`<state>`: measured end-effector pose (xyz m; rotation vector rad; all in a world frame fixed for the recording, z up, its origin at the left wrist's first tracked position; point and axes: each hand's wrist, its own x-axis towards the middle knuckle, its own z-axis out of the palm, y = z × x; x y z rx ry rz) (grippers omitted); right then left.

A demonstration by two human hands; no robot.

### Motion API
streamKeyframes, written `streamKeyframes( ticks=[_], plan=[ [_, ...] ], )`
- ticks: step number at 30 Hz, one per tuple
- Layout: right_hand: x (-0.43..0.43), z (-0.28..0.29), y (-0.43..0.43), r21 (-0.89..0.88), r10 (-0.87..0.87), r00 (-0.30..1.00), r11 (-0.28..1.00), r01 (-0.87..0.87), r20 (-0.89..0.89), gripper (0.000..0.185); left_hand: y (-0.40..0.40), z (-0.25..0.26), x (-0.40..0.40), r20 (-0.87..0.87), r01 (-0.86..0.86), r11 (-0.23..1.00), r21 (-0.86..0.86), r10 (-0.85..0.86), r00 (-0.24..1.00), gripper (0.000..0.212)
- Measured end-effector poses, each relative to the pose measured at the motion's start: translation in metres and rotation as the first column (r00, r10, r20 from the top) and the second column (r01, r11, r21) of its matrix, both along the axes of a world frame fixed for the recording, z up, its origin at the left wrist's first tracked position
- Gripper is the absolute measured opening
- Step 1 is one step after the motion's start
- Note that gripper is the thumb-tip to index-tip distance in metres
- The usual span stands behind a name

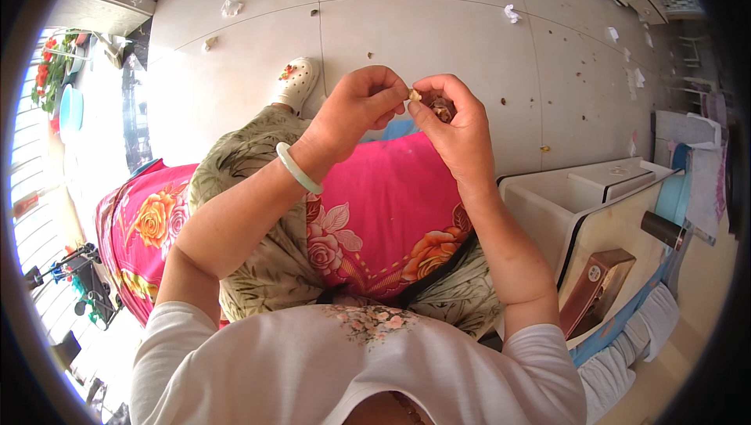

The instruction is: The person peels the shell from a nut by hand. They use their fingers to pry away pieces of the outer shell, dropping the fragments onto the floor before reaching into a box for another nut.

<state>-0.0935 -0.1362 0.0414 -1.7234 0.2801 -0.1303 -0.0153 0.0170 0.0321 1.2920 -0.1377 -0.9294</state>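
My left hand (366,105) pinches one side of a small pale piece (415,95), perhaps nut meat, between thumb and forefinger. My right hand (457,117) touches the other side of it with its fingertips. Cupped in the right palm are brown, shell-like pieces (440,110), partly hidden by the fingers. Both hands are raised over a bright pink flowered cloth (390,190) lying across the seat between my legs. A pale bangle (298,168) is around my left wrist.
White paper scraps (512,13) and brown fragments (503,101) lie scattered on the tiled floor (422,31). A white cabinet (610,231) on the right holds a brown box (598,290) and a dark cylinder (663,230). My clog (299,81) rests on the floor ahead.
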Motion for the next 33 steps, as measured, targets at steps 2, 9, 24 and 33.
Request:
streamKeyframes(
  ticks=[2, 9, 24, 33],
  plan=[
    [0.000, 0.001, -0.001, 0.050, -0.011, 1.000, 0.999, 0.012, -0.016, 0.016, 0.000, 0.002, 0.000, -0.021, -0.009, 1.000, -0.011, 0.008, 1.000, 0.010],
    [0.001, 0.002, -0.001, 0.262, -0.023, 0.993, 0.964, 0.053, -0.117, 0.010, -0.002, -0.005, -0.003, 0.372, -0.034, 0.990, 0.139, -0.021, 0.928, 0.011],
    [-0.001, -0.013, 0.004, 0.589, -0.057, 0.985, 0.795, 0.142, -0.161, 0.005, -0.004, 0.001, -0.006, -0.002, -0.076, 0.996, 0.054, 0.076, 0.997, 0.011],
    [-0.003, -0.014, 0.004, 0.734, -0.009, 0.979, 0.660, 0.159, -0.203, 0.006, -0.003, -0.001, -0.004, -0.170, -0.120, 0.992, -0.041, 0.112, 0.979, 0.010]
  ],
)
